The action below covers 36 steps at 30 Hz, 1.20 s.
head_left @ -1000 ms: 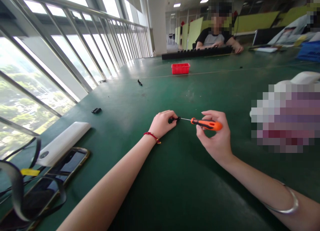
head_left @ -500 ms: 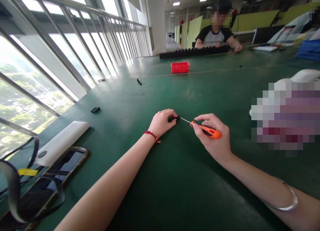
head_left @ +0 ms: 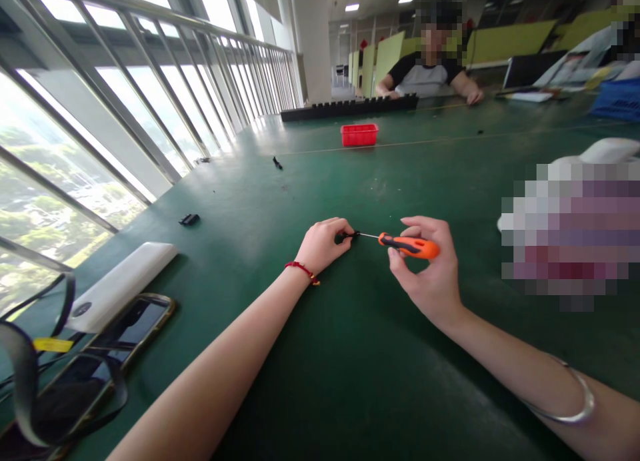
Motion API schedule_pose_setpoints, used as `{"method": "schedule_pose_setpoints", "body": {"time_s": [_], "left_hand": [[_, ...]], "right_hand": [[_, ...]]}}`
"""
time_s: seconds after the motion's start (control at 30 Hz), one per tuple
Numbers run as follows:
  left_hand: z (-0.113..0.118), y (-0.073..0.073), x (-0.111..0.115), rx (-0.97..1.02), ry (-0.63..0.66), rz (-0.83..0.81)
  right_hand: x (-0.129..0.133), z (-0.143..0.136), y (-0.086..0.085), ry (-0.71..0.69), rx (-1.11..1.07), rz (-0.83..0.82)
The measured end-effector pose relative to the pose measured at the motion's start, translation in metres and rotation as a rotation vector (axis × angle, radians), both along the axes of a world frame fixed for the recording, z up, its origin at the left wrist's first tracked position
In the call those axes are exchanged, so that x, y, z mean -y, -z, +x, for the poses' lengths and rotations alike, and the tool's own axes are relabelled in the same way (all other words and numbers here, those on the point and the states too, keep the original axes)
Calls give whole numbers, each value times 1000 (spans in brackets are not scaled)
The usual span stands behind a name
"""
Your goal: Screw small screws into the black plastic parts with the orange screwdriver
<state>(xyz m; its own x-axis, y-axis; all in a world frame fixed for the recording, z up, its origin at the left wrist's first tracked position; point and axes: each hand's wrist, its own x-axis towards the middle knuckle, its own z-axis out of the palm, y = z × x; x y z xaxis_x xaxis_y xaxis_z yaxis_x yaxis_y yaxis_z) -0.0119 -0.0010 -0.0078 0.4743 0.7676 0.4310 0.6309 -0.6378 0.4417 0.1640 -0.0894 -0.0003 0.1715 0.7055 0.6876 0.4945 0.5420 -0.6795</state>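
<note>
My left hand (head_left: 326, 244), with a red cord bracelet at its wrist, pinches a small black part (head_left: 349, 236) just above the green table (head_left: 320, 354). An orange and black screwdriver (head_left: 413, 246) lies almost level, its thin shaft pointing left and its tip at the black part. My right hand (head_left: 434, 271) holds the screwdriver by its handle, with the thumb below and the fingers above and behind. Whether the tip sits inside the part is too small to tell.
A red basket (head_left: 359, 135) stands ahead, before a long black strip (head_left: 350, 108) and a seated person (head_left: 429, 71). Small black pieces (head_left: 189, 219) (head_left: 277, 163) lie left. Nearer left are a white device (head_left: 125, 284), a phone (head_left: 145, 321) and a strap (head_left: 30, 394). A blue basket (head_left: 617, 100) stands far right.
The screwdriver handle has risen slightly, bringing the tool nearer level, and my right fingers have shifted and opened around it. Across the table, the long black strip has moved left.
</note>
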Motion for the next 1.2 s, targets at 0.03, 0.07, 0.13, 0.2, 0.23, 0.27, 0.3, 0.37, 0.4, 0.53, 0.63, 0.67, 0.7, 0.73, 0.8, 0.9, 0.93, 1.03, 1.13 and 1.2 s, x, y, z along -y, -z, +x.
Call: {"method": "schedule_pose_setpoints", "body": {"time_s": [0.03, 0.07, 0.13, 0.2, 0.23, 0.27, 0.3, 0.37, 0.4, 0.53, 0.63, 0.67, 0.7, 0.73, 0.8, 0.9, 0.93, 1.03, 1.13, 1.2], "left_hand": [[0, 0, 0, 2, 1, 2], [0, 0, 0, 5, 3, 4], [0, 1, -1, 7, 7, 7], [0, 1, -1, 3, 6, 5], [0, 1, 0, 0, 4, 3], [0, 1, 0, -3, 2, 1], [0, 1, 0, -5, 1, 0], [-1, 1, 0, -6, 3, 2], [-1, 1, 0, -4, 4, 4], [-1, 1, 0, 5, 7, 9], [-1, 1, 0, 3, 8, 11], [-1, 1, -1, 0, 9, 11], [-1, 1, -1, -2, 11, 10], [-1, 1, -1, -4, 10, 9], [-1, 2, -1, -6, 5, 6], [-1, 2, -1, -6, -3, 2], [-1, 2, 0, -5, -3, 1], [-1, 2, 0, 1, 3, 9], [-1, 2, 0, 5, 4, 18], [-1, 2, 0, 4, 2, 16]], "right_hand": [[0, 0, 0, -2, -3, -9], [0, 0, -1, -5, 11, -34], [1, 0, -1, -3, 58, -90], [2, -1, -2, 2, 65, -86], [2, -1, -2, -1, 42, -57], [2, -1, -2, -9, 11, -25], [2, -1, -2, -19, -16, -2], [1, -1, -2, -34, -27, -13], [1, -1, -2, -39, -7, -44], [1, -1, 0, -28, 62, -89], [1, -1, 0, -39, -17, -2], [1, -1, 0, -47, -33, -1], [1, -1, 0, -52, -29, -23], [2, -1, 0, -50, -8, -58], [2, -1, 0, -35, 45, -115], [2, -2, 0, -23, 20, -58], [2, -2, 0, -26, -9, -24], [1, -2, 0, -35, -31, -26], [1, -1, 1, -2, 37, -99], [1, -2, 1, 3, 41, -76]]}}
